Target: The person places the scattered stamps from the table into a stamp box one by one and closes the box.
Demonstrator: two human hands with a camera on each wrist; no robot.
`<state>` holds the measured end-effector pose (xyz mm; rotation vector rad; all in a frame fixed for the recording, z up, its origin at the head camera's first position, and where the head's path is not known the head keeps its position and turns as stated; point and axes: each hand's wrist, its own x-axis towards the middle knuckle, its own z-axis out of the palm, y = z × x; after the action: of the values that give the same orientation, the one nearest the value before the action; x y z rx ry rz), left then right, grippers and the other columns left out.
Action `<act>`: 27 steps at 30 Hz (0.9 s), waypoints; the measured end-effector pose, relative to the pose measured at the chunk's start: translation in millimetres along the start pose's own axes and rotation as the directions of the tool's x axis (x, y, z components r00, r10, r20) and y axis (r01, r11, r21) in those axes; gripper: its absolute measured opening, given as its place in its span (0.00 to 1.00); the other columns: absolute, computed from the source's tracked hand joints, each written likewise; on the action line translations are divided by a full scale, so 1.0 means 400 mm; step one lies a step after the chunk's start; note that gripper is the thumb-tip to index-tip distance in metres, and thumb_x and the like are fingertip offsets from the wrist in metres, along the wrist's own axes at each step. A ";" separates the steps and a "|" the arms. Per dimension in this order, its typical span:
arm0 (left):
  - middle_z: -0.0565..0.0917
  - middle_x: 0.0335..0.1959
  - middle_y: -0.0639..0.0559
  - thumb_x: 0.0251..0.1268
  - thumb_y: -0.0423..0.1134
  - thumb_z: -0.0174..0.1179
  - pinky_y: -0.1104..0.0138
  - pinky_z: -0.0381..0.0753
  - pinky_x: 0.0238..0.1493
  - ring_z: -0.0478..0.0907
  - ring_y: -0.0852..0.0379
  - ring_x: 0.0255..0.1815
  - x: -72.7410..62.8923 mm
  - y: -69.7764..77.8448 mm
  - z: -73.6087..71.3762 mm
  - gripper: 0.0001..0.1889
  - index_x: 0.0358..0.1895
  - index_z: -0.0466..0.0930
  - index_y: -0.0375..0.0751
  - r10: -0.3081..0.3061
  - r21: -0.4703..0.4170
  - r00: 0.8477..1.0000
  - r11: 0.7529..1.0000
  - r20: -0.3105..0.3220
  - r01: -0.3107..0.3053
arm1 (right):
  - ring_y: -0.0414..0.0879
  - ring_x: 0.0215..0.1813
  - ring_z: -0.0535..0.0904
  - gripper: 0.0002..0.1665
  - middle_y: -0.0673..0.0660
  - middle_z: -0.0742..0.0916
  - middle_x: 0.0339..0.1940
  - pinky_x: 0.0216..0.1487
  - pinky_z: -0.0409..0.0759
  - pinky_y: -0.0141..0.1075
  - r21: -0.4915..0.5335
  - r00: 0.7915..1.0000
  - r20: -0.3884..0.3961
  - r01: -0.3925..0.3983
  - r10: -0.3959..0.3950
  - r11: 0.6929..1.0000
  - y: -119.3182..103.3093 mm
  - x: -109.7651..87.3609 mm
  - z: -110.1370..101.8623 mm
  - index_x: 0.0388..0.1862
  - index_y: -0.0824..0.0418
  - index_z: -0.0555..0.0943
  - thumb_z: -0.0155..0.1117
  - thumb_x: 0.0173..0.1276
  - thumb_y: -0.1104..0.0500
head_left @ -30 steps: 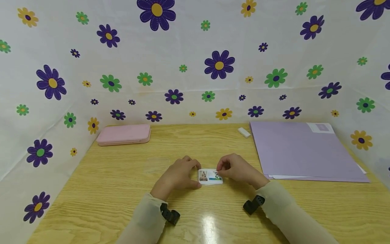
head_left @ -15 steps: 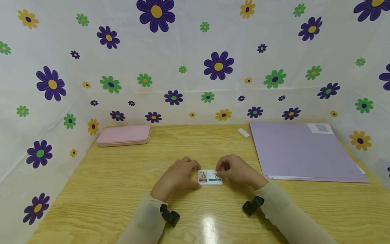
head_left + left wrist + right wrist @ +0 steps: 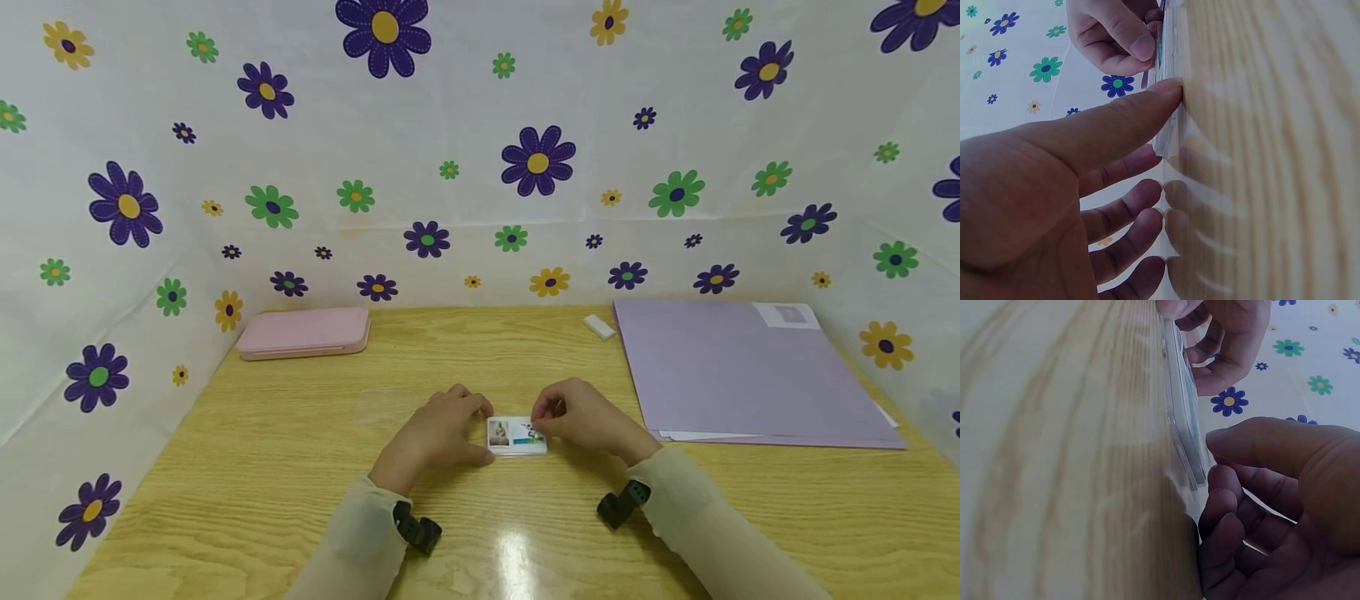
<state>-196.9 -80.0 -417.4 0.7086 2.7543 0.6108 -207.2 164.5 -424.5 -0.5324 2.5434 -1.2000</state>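
A small flat white case (image 3: 517, 451) lies on the wooden table between the hands; two small pictures show on its top. My left hand (image 3: 446, 427) grips its left end, thumb on the near edge and index finger at the far one. In the left wrist view the other fingertips (image 3: 1150, 222) are down at the table. At the case's right end, my right hand (image 3: 581, 417) has thumb and index finger pinched at the right-hand picture (image 3: 527, 433), covering part of it. Edge-on in the right wrist view, the case (image 3: 1182, 403) shows a white layer over a clear one.
A clear plastic sheet (image 3: 384, 406) lies left of the left hand. Behind it is a pink case (image 3: 306, 331). A white block (image 3: 599, 327) sits at the back, beside a large purple folder (image 3: 742, 375) with papers at its edge. Flowered cloth (image 3: 480, 167) encloses the table.
Both hands keep almost the same places. The visible part of the right-hand picture has shifted slightly under the right fingertips.
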 end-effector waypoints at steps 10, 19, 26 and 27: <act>0.74 0.55 0.51 0.52 0.50 0.76 0.53 0.72 0.55 0.71 0.48 0.53 0.003 0.001 0.003 0.28 0.56 0.79 0.50 0.001 -0.005 1.000 1.000 0.001 -0.001 | 0.45 0.32 0.74 0.02 0.51 0.82 0.29 0.33 0.72 0.36 0.022 1.000 -0.002 0.024 -0.024 0.999 0.005 -0.008 -0.008 0.33 0.58 0.85 0.68 0.66 0.62; 0.76 0.55 0.49 0.54 0.48 0.75 0.53 0.72 0.58 0.73 0.49 0.56 -0.006 0.005 -0.019 0.28 0.58 0.78 0.47 -0.002 -0.066 1.000 0.998 0.018 0.004 | 0.46 0.35 0.77 0.05 0.52 0.84 0.34 0.37 0.76 0.38 0.068 1.000 0.005 0.029 -0.029 0.997 0.000 -0.012 -0.018 0.38 0.59 0.85 0.64 0.71 0.59; 0.78 0.52 0.49 0.59 0.46 0.71 0.54 0.73 0.55 0.75 0.51 0.51 -0.014 -0.009 -0.032 0.25 0.59 0.77 0.46 -0.002 -0.116 1.000 0.993 0.000 0.002 | 0.48 0.40 0.77 0.10 0.55 0.87 0.40 0.43 0.76 0.43 0.080 0.997 -0.048 0.062 -0.059 0.995 -0.030 -0.010 -0.023 0.44 0.60 0.87 0.62 0.73 0.57; 0.78 0.52 0.49 0.60 0.46 0.71 0.55 0.74 0.55 0.76 0.51 0.51 -0.015 -0.012 -0.033 0.25 0.59 0.77 0.46 0.007 -0.115 1.000 0.993 -0.006 -0.007 | 0.48 0.40 0.77 0.10 0.55 0.87 0.41 0.43 0.76 0.43 0.079 0.996 -0.057 0.068 -0.063 0.995 -0.034 -0.008 -0.022 0.44 0.60 0.87 0.61 0.73 0.57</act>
<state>-197.9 -91.5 -407.1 0.6915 2.6965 0.7671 -204.9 163.8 -408.1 -0.5755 2.5272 -1.3523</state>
